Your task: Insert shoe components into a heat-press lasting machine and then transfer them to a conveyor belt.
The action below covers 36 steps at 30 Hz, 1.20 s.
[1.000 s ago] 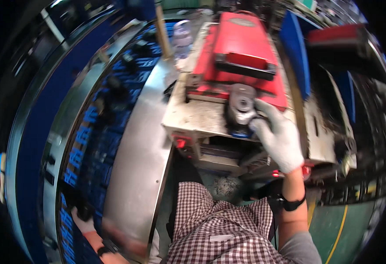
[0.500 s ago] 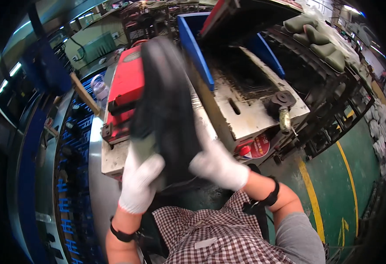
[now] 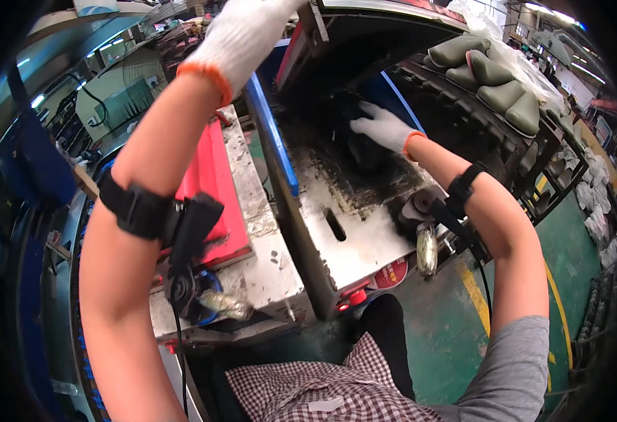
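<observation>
Red cover (image 3: 231, 218) on left worktop (image 3: 274, 271), back from near edge. Left hand (image 3: 245, 39) raised beside tilted-up lid (image 3: 375, 56); fingertips out of view, grip cannot be told. Dark piece (image 3: 367, 159), outline murky, toward right worktop's (image 3: 364, 243) far edge. Right hand (image 3: 386, 129) over it, fingers extended, unclenched; contact unclear. Wrapped handle (image 3: 426, 252) at near right corner.

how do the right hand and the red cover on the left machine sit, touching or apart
Apart. The head view shows it: the blue panel stands between the right hand and the red cover.
</observation>
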Motion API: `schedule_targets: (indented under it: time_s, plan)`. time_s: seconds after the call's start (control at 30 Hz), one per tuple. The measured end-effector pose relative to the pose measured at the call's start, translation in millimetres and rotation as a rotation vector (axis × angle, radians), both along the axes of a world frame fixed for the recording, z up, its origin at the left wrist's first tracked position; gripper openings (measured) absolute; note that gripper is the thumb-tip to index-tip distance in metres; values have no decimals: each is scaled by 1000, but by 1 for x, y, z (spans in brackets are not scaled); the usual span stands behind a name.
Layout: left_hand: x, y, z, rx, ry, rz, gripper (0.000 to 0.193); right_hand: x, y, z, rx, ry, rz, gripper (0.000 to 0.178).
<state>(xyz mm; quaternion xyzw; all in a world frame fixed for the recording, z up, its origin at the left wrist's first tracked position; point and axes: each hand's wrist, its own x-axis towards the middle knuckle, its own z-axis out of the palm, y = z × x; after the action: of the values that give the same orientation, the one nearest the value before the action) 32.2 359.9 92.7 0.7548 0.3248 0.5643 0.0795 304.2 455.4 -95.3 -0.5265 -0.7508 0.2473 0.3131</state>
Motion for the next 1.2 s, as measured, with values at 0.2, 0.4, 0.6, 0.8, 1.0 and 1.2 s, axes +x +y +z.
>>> schedule_targets:
  time_s: [0.2,0.4,0.6,0.8,1.0,1.2]
  plan:
    - [53,27,38,-153,26,-303,44,1,11,-15,-111,-567,63,106]
    - [37,70,61,-428,-12,-294,20,-2,15,-8,-138,-620,115,108]
    - [51,51,38,-391,181,-90,19,12,19,-8,-153,-675,143,105]
    - [49,14,18,-203,386,0,49,-2,3,16,-137,-719,110,103]
    - [45,45,-3,-161,246,67,63,-12,14,-8,-83,-757,89,106]
    - [53,32,3,-111,323,106,57,-2,20,-19,-134,-711,113,113]
